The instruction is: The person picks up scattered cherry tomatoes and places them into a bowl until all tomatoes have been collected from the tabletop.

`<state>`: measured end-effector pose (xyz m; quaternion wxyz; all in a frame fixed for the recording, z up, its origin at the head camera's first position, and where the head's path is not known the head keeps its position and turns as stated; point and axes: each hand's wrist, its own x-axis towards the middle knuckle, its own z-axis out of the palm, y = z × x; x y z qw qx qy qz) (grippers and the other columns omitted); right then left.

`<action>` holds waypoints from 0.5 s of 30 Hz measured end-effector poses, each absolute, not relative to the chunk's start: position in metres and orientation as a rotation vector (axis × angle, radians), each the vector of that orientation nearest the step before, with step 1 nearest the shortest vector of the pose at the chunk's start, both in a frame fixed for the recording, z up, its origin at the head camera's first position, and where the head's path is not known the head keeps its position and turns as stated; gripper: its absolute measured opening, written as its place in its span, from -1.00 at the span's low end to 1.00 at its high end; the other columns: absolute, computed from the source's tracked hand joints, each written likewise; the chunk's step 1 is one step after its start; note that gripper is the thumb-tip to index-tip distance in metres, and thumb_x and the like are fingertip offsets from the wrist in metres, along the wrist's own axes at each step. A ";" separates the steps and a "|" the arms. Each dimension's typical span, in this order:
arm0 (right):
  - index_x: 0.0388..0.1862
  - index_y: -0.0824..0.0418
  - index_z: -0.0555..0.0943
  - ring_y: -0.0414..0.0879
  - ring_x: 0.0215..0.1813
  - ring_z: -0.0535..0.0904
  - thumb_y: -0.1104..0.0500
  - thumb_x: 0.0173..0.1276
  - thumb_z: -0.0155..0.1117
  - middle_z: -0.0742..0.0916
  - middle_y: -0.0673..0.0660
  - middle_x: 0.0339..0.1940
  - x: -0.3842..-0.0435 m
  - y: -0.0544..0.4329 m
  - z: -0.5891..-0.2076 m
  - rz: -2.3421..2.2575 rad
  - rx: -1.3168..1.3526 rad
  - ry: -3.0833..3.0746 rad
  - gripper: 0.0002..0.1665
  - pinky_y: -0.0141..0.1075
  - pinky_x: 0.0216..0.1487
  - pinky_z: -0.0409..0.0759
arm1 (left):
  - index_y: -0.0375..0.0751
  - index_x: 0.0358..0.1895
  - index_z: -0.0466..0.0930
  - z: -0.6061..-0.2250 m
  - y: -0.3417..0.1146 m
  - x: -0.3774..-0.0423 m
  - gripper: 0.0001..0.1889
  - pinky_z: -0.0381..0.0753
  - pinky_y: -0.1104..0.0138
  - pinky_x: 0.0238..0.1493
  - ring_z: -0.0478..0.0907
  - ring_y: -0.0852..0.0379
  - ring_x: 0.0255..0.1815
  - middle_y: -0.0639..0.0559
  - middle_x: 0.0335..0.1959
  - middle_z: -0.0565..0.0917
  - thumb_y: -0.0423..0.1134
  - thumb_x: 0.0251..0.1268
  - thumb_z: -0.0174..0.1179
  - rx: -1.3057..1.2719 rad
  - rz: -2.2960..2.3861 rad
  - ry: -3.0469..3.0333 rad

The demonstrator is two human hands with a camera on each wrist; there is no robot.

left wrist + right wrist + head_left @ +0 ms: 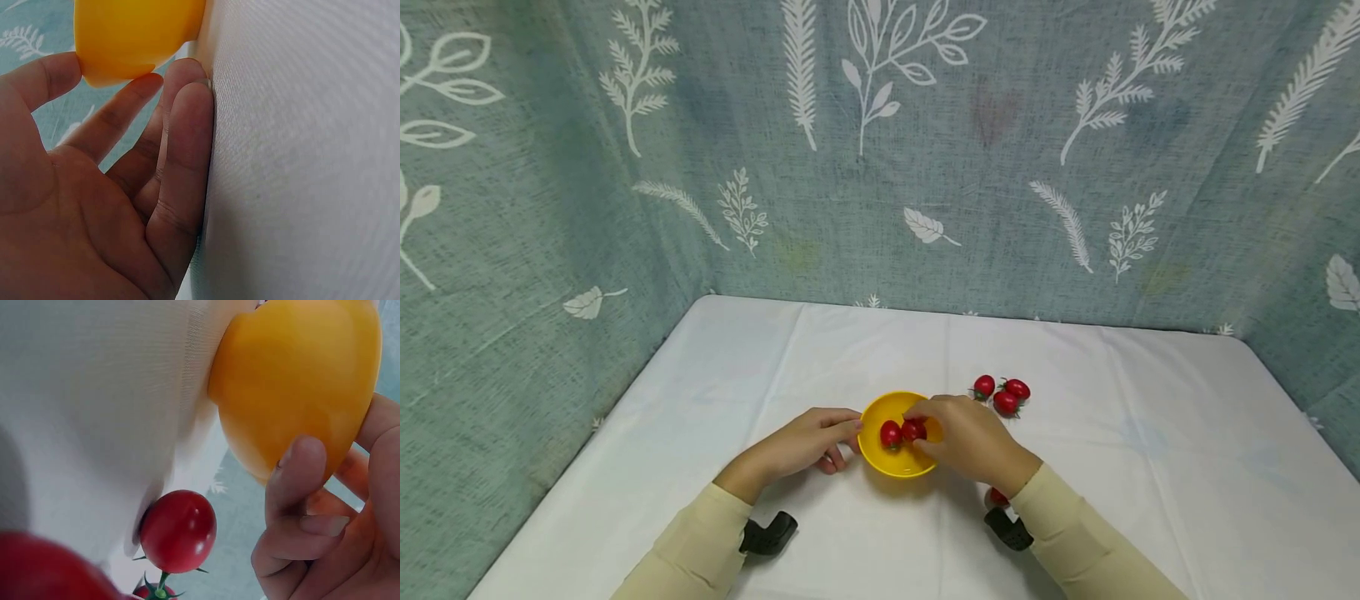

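A yellow bowl (872, 454) stands on the white-covered table, with a red cherry tomato (891, 434) inside it. My left hand (808, 442) holds the bowl lightly at its left side, thumb at the rim and index fingertip against the outer wall; the lower fingers (187, 125) rest beside the tabletop. From the right, my right hand (970, 437) reaches over the rim and pinches a second cherry tomato (913, 430) between thumb and index finger, inside the bowl. Its other fingers (300, 469) bend down outside the bowl wall.
Several cherry tomatoes (1006, 403) with green stems lie behind and right of the bowl. Another tomato (997, 497) shows partly from under the right wrist, near the black wrist camera (1009, 530). A leaf-patterned curtain (880, 208) borders the table (737, 350) at back and sides.
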<state>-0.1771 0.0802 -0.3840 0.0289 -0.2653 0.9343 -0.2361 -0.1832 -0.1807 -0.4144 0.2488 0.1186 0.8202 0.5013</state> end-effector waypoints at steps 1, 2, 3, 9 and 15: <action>0.01 0.06 0.74 -0.12 -0.16 0.63 0.10 0.21 0.51 0.79 -0.02 -0.11 -0.178 0.080 -0.384 -0.732 -0.820 2.873 -0.64 -0.22 -0.03 0.66 | -0.17 0.30 0.52 -0.415 -0.181 -0.183 -0.53 0.66 0.35 -0.28 0.60 0.12 -0.39 -0.05 -0.15 0.68 0.03 0.54 0.00 0.321 1.364 2.235; 0.01 0.06 0.74 -0.12 -0.14 0.64 0.10 0.22 0.51 0.79 -0.03 -0.10 -0.178 0.079 -0.384 -0.739 -0.817 2.860 -0.65 -0.21 0.00 0.66 | -0.17 0.30 0.52 -0.415 -0.181 -0.183 -0.53 0.66 0.35 -0.27 0.60 0.12 -0.39 -0.05 -0.16 0.68 0.03 0.54 0.00 0.319 1.363 2.237; 0.00 0.06 0.75 -0.12 -0.14 0.64 0.11 0.22 0.51 0.79 -0.02 -0.09 -0.179 0.079 -0.385 -0.743 -0.818 2.848 -0.66 -0.21 0.00 0.66 | -0.17 0.29 0.52 -0.415 -0.181 -0.183 -0.53 0.66 0.34 -0.27 0.60 0.12 -0.39 -0.04 -0.16 0.68 0.04 0.54 0.00 0.316 1.364 2.238; -0.01 0.06 0.76 -0.17 -0.29 0.55 0.13 0.23 0.49 0.80 -0.03 -0.17 -0.183 0.077 -0.385 -0.725 -0.813 2.802 -0.68 -0.31 -0.16 0.60 | -0.15 0.29 0.53 -0.416 -0.180 -0.184 -0.54 0.67 0.33 -0.26 0.60 0.10 -0.39 -0.02 -0.17 0.67 0.03 0.54 0.01 0.312 1.359 2.240; 0.00 0.08 0.76 -0.17 -0.32 0.52 0.17 0.22 0.49 0.80 -0.01 -0.19 -0.185 0.075 -0.386 -0.738 -0.779 2.765 -0.67 -0.32 -0.19 0.59 | -0.15 0.28 0.54 -0.416 -0.181 -0.184 -0.55 0.66 0.33 -0.26 0.60 0.10 -0.39 -0.03 -0.18 0.67 0.03 0.54 0.01 0.315 1.363 2.230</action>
